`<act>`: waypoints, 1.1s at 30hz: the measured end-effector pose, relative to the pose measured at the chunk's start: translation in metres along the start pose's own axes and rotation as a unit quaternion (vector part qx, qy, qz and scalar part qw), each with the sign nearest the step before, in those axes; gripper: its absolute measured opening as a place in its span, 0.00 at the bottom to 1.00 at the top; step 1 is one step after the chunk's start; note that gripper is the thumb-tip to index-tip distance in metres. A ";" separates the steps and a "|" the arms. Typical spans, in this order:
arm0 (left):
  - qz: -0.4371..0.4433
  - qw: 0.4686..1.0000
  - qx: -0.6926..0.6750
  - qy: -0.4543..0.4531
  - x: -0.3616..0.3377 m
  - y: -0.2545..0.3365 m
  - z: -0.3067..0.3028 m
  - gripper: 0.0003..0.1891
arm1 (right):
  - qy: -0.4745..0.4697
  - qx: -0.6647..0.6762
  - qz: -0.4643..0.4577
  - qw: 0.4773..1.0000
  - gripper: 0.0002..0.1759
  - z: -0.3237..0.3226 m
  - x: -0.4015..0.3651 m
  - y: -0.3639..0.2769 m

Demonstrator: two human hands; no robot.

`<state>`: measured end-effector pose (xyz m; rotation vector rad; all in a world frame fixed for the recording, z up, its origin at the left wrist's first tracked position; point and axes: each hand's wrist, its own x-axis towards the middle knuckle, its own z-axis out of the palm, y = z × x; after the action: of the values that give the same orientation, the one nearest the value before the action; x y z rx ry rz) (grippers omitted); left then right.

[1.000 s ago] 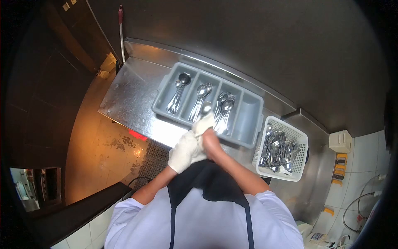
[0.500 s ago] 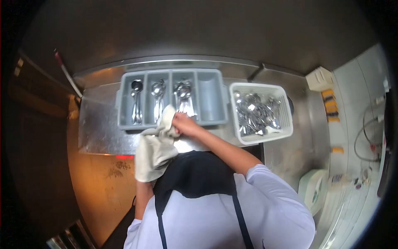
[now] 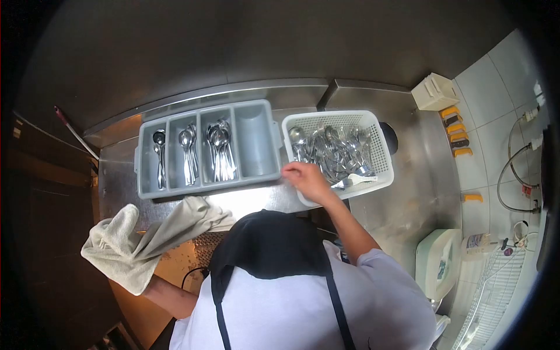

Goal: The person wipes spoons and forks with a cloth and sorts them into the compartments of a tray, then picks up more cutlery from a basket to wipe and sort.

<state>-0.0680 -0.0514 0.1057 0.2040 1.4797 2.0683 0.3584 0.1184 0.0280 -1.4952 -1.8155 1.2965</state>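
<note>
A beige towel [image 3: 125, 242] is draped over my left hand, hiding its fingers; one end stretches right to the counter's front edge. My right hand [image 3: 306, 179] is at the near left corner of a white plastic basket [image 3: 382, 166], its fingers curled together. Whether anything is between them is hidden. Jumbled forks and spoons [image 3: 332, 149] fill the basket, with a white-handled utensil [image 3: 354, 180] at its near side. To the left stands a grey cutlery tray [image 3: 256, 140] with spoons [image 3: 158, 160], more spoons [image 3: 188, 154] and further cutlery [image 3: 220, 151] in separate compartments; its rightmost compartment holds nothing.
Tray and basket stand on a steel counter [image 3: 256, 198] against a dark wall. At the right, a white box [image 3: 434, 92] and yellow-handled tools [image 3: 454, 128] are by the tiled wall, with hoses [image 3: 507, 175] farther over. A red-handled stick [image 3: 73, 131] leans at the left.
My right hand has moved right, from the towel to the basket's corner. My left hand has swung left with the towel. The view has shifted, so tray and basket appear farther left.
</note>
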 end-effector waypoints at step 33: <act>0.068 0.993 0.001 0.092 -0.100 -0.042 0.002 0.23 | 0.129 -0.329 -0.045 0.934 0.23 -0.158 0.101 0.124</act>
<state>0.0303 -0.0946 0.0885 0.1199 1.6158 2.2471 0.5168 0.2673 -0.0290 -1.7694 -2.2131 0.4115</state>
